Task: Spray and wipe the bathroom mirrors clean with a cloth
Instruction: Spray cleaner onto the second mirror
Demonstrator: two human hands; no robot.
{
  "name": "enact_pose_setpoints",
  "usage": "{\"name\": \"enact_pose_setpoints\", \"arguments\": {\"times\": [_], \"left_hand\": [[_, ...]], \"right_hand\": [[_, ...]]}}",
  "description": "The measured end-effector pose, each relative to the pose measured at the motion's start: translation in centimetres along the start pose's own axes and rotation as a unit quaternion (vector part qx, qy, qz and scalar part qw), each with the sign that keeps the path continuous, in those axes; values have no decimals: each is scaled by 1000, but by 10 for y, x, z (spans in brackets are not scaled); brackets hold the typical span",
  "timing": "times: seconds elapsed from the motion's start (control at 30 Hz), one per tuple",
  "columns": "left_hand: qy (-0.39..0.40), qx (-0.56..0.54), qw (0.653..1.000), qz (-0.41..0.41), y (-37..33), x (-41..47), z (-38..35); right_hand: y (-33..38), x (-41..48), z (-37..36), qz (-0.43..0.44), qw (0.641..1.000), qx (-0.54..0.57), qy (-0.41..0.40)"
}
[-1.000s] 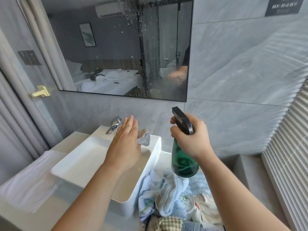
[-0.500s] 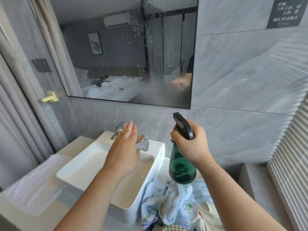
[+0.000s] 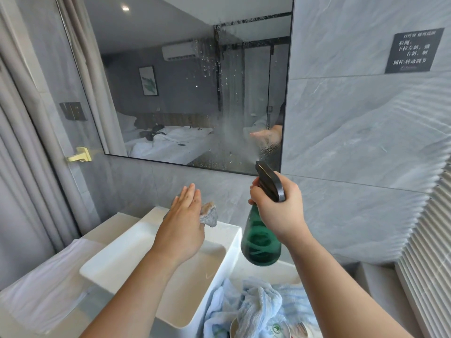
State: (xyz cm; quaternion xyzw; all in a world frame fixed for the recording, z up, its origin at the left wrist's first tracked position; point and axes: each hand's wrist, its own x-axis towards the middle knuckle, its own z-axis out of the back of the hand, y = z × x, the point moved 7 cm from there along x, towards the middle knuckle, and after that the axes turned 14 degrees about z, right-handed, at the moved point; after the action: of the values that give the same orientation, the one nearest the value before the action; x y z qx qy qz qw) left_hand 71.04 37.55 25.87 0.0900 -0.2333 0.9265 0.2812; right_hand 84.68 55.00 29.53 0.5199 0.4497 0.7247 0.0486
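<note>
Holding the cloth (image 3: 209,214) tucked under its flat fingers, the left hand (image 3: 181,230) hovers below the mirror (image 3: 183,93), probably so it can wipe soon. Further right, also below the mirror, the right hand (image 3: 278,213) grips the green spray bottle (image 3: 260,245). Its black top points up at the mirror's bottom right corner, where the glass is foggy and wet.

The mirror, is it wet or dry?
Wet: the mirror has droplets and a foggy patch on its right part, above the spray bottle.
</note>
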Motion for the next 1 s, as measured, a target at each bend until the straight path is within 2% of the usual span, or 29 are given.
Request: {"name": "enact_pose_setpoints", "arguments": {"times": [0.27, 0.47, 0.63, 0.83, 1.0], "left_hand": [[-15, 10, 1000, -16, -6, 5, 6], [-22, 1, 999, -23, -11, 8, 12], [-36, 0, 999, -27, -15, 12, 21], [-54, -4, 998, -44, -23, 14, 29], [-83, 29, 992, -86, -40, 24, 46]], "right_hand": [[26, 13, 3, 65, 997, -26, -12], [38, 27, 18, 76, 994, -23, -78], [39, 34, 28, 65, 993, -26, -97], [55, 38, 32, 91, 990, -34, -105], [69, 56, 32, 94, 989, -32, -113]]}}
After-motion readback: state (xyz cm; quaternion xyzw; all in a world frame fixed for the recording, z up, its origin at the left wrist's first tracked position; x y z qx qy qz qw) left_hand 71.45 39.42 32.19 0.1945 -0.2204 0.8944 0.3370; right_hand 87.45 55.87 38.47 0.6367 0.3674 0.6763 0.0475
